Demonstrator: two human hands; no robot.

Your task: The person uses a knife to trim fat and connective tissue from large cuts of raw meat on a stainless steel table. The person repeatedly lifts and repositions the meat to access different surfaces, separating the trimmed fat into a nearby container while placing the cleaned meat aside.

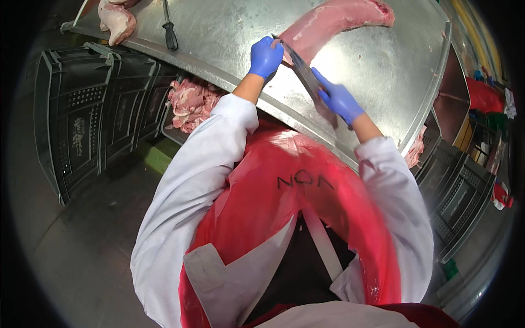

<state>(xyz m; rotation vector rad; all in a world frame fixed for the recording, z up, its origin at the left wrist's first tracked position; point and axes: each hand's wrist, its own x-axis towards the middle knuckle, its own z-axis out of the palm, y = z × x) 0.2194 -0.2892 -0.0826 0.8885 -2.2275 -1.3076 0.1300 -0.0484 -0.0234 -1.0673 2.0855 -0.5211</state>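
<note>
A long, pale pink pork loin (322, 27) lies curved on the metal table (372, 71), its cut end at the far right. At its near left end, my left hand (266, 57), in a blue glove, is closed on a small strip of meat (275, 43). My right hand (341, 100), also gloved in blue, grips a long knife (298, 63). The blade slants up and left past the loin's near end, its tip close to my left fingers. My right fingers largely hide the handle.
A honing steel (170, 37) with a black handle and a pale meat piece (117, 23) lie at the table's far left. Below the near edge stands a bin of meat trimmings (191, 104). Dark plastic crates (76, 109) stand left; another crate (456, 191) stands right.
</note>
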